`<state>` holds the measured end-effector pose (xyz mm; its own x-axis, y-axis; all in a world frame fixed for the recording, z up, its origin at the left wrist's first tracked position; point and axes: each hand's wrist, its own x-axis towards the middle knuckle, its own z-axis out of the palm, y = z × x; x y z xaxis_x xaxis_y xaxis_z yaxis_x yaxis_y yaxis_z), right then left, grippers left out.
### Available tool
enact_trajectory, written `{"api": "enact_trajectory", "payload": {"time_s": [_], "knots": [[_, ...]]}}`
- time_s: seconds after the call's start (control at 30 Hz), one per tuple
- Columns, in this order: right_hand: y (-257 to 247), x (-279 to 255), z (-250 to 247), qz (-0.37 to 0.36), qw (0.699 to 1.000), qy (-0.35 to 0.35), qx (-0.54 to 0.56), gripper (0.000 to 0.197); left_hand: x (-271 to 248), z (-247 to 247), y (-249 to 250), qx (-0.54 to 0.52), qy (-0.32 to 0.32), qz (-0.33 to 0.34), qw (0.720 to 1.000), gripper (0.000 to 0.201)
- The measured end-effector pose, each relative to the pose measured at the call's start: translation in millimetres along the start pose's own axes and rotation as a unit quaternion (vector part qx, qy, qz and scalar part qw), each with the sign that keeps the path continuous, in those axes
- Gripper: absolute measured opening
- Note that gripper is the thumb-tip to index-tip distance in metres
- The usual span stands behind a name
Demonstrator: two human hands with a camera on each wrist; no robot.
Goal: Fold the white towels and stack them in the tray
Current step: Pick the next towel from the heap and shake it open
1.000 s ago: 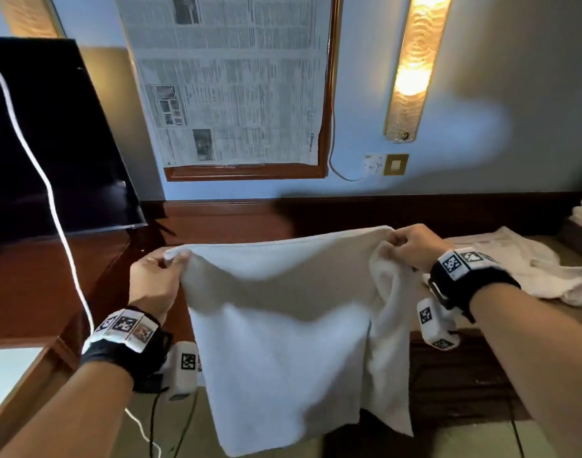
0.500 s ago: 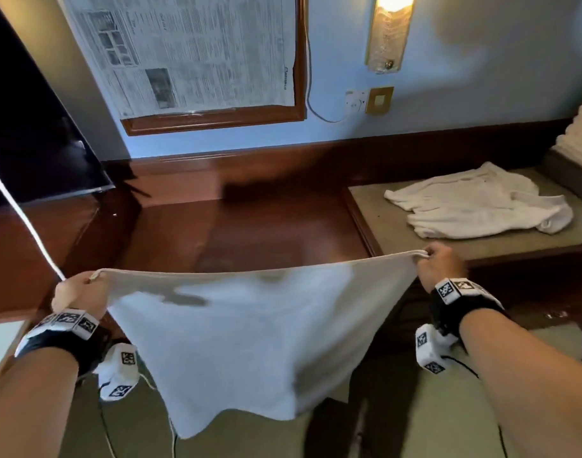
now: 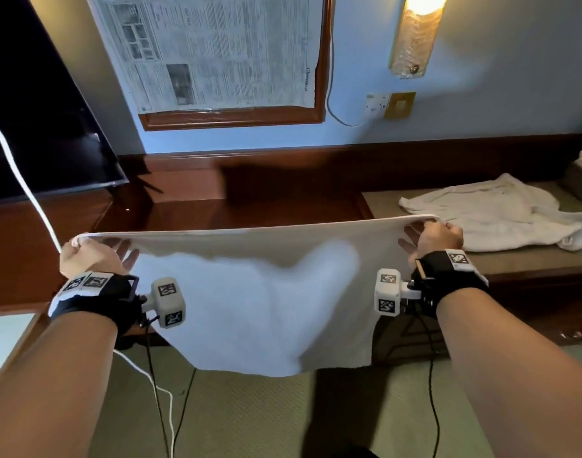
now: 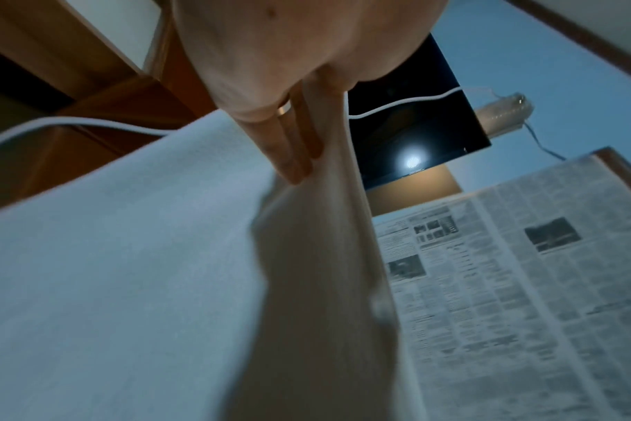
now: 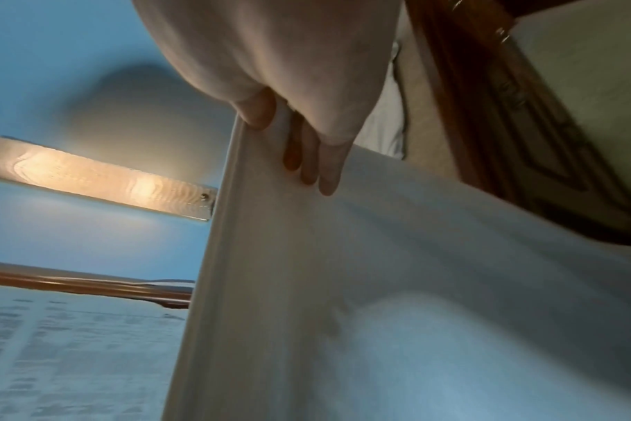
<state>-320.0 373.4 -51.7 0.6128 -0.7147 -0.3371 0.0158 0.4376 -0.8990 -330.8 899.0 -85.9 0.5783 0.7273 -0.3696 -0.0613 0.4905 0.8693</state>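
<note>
Towel (image 3: pixel 250 292) hangs mid-frame, stretched in the air in front of the surface (image 3: pixel 183 213). It looks light, soft and floppy, so I'd say corners are the spot to hold. Left hand (image 3: pixel 91 256) and right hand (image 3: pixel 431 239) each pinch a top corner, other fingers (image 5: pixel 325 171) flat on the cloth. Long axis runs left-right, body sagging down. Another crumpled towel (image 3: pixel 491 213) lies at right.

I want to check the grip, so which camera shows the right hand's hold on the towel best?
The right wrist view: the right hand pinches the towel hem up close. The head view shows it small; the left wrist view misses it.
</note>
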Motion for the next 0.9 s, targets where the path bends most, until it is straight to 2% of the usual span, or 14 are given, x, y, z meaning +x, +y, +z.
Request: {"api": "enact_trajectory", "payload": {"time_s": [0.1,0.17,0.27,0.37,0.47,0.6,0.73,0.8,0.87,0.9], "knots": [[-12.4,7.2,30.8,0.002,0.999,-0.014,0.037,0.038,2.9,26.4,16.6,-0.052,-0.013,-0.007,0.999,0.044],[-14.7,14.1,52.1,0.003,0.998,-0.026,0.048,0.032,13.4,46.1,21.6,-0.073,0.008,-0.001,0.997,0.042],[-6.7,31.0,85.0,0.002,0.999,-0.026,0.028,0.021,43.0,69.7,18.3,-0.069,0.035,0.015,0.997,0.041],[8.2,58.6,117.7,0.008,0.999,-0.021,0.023,0.025,83.8,86.3,7.2,-0.057,0.032,-0.003,0.998,0.042],[29.2,102.4,163.4,0.009,1.0,-0.016,0.001,0.032,126.3,120.8,-9.8,-0.046,0.049,-0.016,0.998,0.045],[58.4,171.3,228.7,0.015,0.999,-0.021,-0.028,0.031,185.1,175.8,-33.2,-0.008,0.062,-0.018,0.998,0.042],[91.0,234.1,281.9,0.007,0.996,-0.06,-0.06,0.027,212.5,233.9,-55.8,0.022,0.036,-0.002,0.999,0.041],[119.9,253.5,293.0,-0.01,0.99,-0.082,-0.115,0.026,214.6,258.2,-74.8,0.061,-0.014,0.02,0.998,0.037],[163.7,264.4,282.6,-0.023,0.963,-0.125,-0.24,0.041,215.9,261.6,-111.6,0.173,-0.082,0.001,0.981,0.035],[187.6,263.3,268.0,-0.036,0.929,-0.164,-0.328,0.048,215.0,252.2,-135.2,0.27,-0.112,-0.008,0.956,0.04]]}}
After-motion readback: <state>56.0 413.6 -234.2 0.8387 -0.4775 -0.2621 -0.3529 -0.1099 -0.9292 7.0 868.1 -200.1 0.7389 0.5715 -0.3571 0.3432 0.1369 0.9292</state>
